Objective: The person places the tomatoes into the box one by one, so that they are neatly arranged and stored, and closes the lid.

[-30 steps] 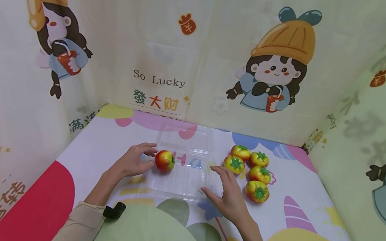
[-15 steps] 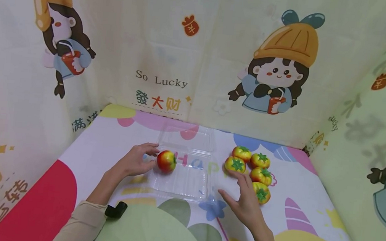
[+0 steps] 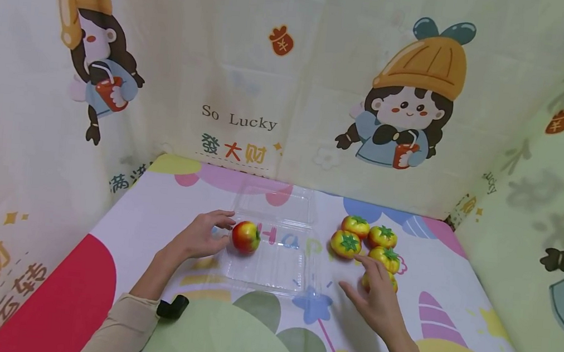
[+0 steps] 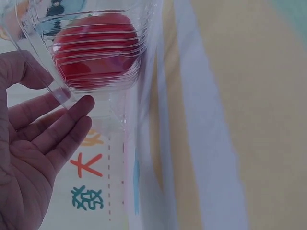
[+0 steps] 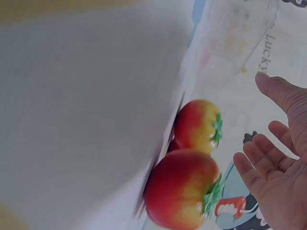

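The left tomato [image 3: 346,244] of the cluster right of the frame's centre stands on the tabletop [image 3: 174,203], green leaves up. It lies just beyond the fingertips of the right grip [image 3: 377,299], toward their upper left in the head view; contact there cannot be told. Being round, it offers no long axis to line up with, so direction seems to matter most: the right hand comes at it from the lower right and is far nearer than the left. A half-hidden tomato [image 3: 366,282] shows behind those same fingers, so which of the two is meant stays uncertain. The right grip is released, thumb and fingers apart, with nothing in it.

The other three tomatoes [image 3: 382,237] fill the cluster's upper and right parts. Left of them, at the frame's centre, is the clear container [image 3: 266,267], its lid [image 3: 277,203] folded back higher up. A lone tomato [image 3: 245,236] sits at its left end, leaves toward the right. Beside it, at the container's left edge, the left grip [image 3: 203,235] appears loose, grasping nothing.
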The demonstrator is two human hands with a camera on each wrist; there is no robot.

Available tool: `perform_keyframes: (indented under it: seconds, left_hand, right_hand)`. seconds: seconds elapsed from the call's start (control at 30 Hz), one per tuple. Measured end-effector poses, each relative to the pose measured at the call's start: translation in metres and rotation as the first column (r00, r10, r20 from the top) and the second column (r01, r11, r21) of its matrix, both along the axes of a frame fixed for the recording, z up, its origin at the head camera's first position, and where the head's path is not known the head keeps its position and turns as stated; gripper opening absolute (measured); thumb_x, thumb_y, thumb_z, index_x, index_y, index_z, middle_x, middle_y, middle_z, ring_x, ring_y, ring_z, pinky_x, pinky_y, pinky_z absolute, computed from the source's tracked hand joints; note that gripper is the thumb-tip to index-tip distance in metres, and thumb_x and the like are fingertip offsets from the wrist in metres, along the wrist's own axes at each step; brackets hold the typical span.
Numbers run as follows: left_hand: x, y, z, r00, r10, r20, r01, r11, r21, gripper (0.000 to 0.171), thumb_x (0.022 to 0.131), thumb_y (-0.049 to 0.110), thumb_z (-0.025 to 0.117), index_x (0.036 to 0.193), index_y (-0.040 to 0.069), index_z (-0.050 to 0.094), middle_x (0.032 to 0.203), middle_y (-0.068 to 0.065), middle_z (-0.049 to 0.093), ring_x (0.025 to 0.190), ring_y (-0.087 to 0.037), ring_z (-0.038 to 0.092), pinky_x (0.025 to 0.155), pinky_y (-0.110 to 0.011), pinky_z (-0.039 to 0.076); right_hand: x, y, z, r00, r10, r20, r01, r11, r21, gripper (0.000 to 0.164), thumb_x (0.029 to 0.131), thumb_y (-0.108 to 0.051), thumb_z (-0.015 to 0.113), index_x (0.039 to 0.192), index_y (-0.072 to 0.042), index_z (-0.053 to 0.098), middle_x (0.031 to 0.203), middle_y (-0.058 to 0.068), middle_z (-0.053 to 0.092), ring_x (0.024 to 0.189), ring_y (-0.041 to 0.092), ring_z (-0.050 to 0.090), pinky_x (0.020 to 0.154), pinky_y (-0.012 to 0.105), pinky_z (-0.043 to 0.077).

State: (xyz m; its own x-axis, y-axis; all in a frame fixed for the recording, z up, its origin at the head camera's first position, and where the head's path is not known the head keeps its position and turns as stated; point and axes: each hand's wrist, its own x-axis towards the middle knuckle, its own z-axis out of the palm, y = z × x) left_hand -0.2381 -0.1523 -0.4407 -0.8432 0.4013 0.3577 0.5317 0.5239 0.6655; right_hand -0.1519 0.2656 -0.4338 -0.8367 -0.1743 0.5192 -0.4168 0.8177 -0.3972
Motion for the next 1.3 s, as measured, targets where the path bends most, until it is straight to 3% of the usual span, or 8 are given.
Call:
perform_keyframes:
  seconds: [0.1, 0.23, 0.3, 0.4, 0.8, 1.0, 1.3]
  left_hand:
    - [0.0, 0.0, 0.0, 1.0, -0.005, -0.001, 0.005, 1.0, 0.004, 0.027, 0.088, 0.004, 0.068, 0.114, -0.002, 0.074, 0.134, -0.022, 0.065, 0.104, -0.032, 0.07, 0.097, -0.053, 0.056]
    - [0.0, 0.0, 0.0, 1.0, -0.006, 0.0, 0.006, 1.0, 0.005, 0.026, 0.088, 0.004, 0.069, 0.113, -0.002, 0.074, 0.134, -0.021, 0.065, 0.104, -0.032, 0.071, 0.097, -0.053, 0.056]
    - [0.0, 0.0, 0.0, 1.0, -0.005, 0.003, 0.005, 1.0, 0.007, 0.026, 0.088, 0.004, 0.069, 0.112, -0.002, 0.074, 0.134, -0.021, 0.065, 0.104, -0.032, 0.071, 0.096, -0.053, 0.056]
    - [0.001, 0.0, 0.0, 1.0, -0.005, 0.007, 0.005, 1.0, 0.009, 0.025, 0.088, 0.004, 0.068, 0.112, -0.002, 0.074, 0.134, -0.022, 0.064, 0.104, -0.033, 0.07, 0.096, -0.053, 0.056]
    - [0.003, 0.001, 0.002, 1.0, 0.0, 0.017, 0.0, 1.0, -0.006, 0.028, 0.088, 0.004, 0.069, 0.114, -0.003, 0.073, 0.136, -0.022, 0.063, 0.105, -0.033, 0.07, 0.098, -0.054, 0.055]
    - [0.001, 0.002, 0.0, 1.0, -0.007, 0.011, 0.007, 1.0, -0.003, 0.027, 0.088, 0.004, 0.069, 0.114, -0.003, 0.073, 0.135, -0.023, 0.064, 0.104, -0.033, 0.071, 0.098, -0.054, 0.055]
    - [0.001, 0.001, -0.001, 1.0, 0.007, 0.008, -0.007, 1.0, -0.007, 0.029, 0.087, 0.004, 0.067, 0.115, -0.003, 0.073, 0.135, -0.023, 0.064, 0.104, -0.033, 0.07, 0.097, -0.054, 0.055]
  right_hand:
    - [0.002, 0.006, 0.0, 1.0, -0.006, -0.01, 0.006, 1.0, 0.013, 0.068, 0.07, -0.008, 0.093, 0.129, 0.0, 0.061, 0.121, 0.018, 0.06, 0.108, 0.033, 0.058, 0.092, 0.046, 0.051]
    - [0.003, 0.013, -0.001, 0.999, 0.002, -0.039, -0.001, 0.999, 0.032, 0.067, 0.068, -0.006, 0.094, 0.126, 0.001, 0.062, 0.121, 0.017, 0.06, 0.108, 0.032, 0.059, 0.101, 0.012, 0.039]
    - [0.002, 0.016, -0.002, 0.999, 0.006, -0.051, -0.004, 0.999, 0.036, 0.067, 0.066, -0.004, 0.095, 0.125, 0.002, 0.063, 0.12, 0.017, 0.06, 0.109, 0.032, 0.057, 0.1, 0.003, 0.029]
    - [0.002, 0.021, -0.004, 0.999, -0.003, -0.048, 0.005, 0.999, 0.045, 0.066, 0.066, -0.004, 0.095, 0.124, 0.002, 0.063, 0.12, 0.017, 0.061, 0.109, 0.031, 0.055, 0.099, 0.011, 0.033]
    - [0.001, 0.037, -0.005, 0.998, -0.046, 0.042, 0.043, 0.997, 0.068, 0.063, 0.07, -0.003, 0.093, 0.124, 0.001, 0.063, 0.119, 0.023, 0.06, 0.11, 0.039, 0.054, 0.093, 0.059, 0.048]
    - [0.004, 0.046, -0.002, 0.99, -0.083, 0.117, 0.072, 0.993, 0.095, 0.063, 0.071, -0.002, 0.091, 0.127, 0.003, 0.062, 0.118, 0.026, 0.06, 0.109, 0.043, 0.053, 0.093, 0.065, 0.049]
    - [0.007, 0.062, -0.004, 0.996, -0.063, 0.056, 0.056, 0.99, 0.127, 0.063, 0.065, 0.002, 0.093, 0.121, 0.005, 0.065, 0.114, 0.024, 0.062, 0.104, 0.044, 0.055, 0.087, 0.063, 0.052]
